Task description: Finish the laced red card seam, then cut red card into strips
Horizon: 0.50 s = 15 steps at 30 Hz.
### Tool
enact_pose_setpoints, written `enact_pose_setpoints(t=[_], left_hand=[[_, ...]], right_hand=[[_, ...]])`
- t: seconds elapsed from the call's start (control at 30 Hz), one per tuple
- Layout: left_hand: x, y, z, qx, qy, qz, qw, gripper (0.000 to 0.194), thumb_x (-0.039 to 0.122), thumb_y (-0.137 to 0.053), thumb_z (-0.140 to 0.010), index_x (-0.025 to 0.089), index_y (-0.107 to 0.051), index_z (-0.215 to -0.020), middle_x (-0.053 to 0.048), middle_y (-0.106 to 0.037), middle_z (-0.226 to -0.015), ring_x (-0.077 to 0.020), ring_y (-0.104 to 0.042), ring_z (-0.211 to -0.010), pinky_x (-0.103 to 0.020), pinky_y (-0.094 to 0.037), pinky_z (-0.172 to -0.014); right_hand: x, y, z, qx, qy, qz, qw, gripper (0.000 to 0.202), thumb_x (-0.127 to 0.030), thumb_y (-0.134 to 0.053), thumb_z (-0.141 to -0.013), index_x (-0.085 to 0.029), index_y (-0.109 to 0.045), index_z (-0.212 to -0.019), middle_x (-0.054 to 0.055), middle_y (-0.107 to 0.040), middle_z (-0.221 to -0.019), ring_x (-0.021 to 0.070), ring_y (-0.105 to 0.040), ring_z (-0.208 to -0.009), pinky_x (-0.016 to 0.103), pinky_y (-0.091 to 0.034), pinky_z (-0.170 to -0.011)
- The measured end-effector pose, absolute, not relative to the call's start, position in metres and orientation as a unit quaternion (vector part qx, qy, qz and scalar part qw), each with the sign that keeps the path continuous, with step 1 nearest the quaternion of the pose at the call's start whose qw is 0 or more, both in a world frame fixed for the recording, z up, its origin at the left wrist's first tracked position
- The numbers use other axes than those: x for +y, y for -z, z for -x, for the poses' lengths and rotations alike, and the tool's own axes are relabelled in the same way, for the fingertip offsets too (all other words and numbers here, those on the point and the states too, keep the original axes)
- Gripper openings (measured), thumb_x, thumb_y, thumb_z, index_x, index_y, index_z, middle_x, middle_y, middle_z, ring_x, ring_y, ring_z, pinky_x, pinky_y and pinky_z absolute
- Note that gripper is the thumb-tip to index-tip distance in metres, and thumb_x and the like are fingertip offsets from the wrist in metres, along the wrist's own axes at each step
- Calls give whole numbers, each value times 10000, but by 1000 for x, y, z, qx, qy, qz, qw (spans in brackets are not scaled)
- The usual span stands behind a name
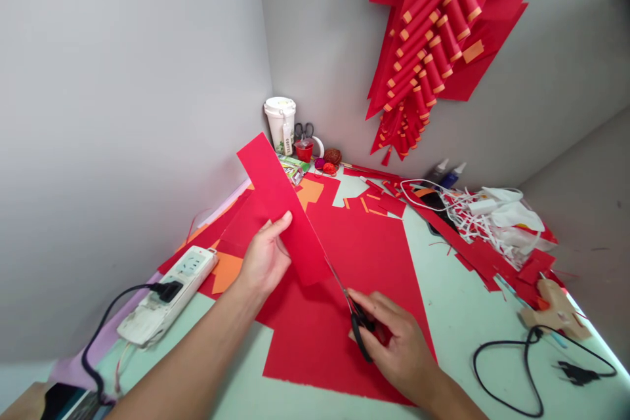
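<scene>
Hands [266, 261] hold a red paper strip [290, 213] and black-handled scissors [363, 328] above red sheets [374, 256]

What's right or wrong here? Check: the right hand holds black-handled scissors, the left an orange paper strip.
Wrong colour: the head view shows the left hand holding a red paper strip; the right hand holds black-handled scissors.

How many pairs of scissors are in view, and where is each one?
2. The black-handled scissors are in the right hand; the second pair shows its handles beside the lidded white cup, near the wall corner. Others may be hidden.
</scene>
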State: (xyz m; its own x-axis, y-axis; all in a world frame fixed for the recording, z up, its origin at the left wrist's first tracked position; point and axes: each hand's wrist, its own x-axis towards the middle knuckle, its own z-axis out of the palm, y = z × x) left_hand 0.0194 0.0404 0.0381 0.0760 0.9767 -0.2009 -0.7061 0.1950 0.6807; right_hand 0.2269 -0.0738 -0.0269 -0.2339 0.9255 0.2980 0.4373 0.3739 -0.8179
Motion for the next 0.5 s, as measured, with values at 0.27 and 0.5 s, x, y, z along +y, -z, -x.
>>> enact_pose_setpoints(t=[0.27,0.5], left_hand=[[38,-39,-23,315,-614,-193,698,233,123,-679,-802,164,-681,-1031,-57,-756,-1049,-230,-667,-1097,-360,-507,-1008],[38,-39,-23,310,-612,-183,704,217,122,-642,-829,162,-676,-1039,-65,-750,-1063,-244,-651,-1127,-403,-505,-1015]], right_hand=[[-75,26,-228,-728,-291,474,401,489,-150,-554,-840,-248,-581,-1318,28,-602,-823,152,-591,-719,247,-530,-659],[-75,26,-228,-728,-287,476,401,475,-160,-556,-852,-240,-578,-1320,33,-610,-836,149,-596,-726,243,-527,-662]])
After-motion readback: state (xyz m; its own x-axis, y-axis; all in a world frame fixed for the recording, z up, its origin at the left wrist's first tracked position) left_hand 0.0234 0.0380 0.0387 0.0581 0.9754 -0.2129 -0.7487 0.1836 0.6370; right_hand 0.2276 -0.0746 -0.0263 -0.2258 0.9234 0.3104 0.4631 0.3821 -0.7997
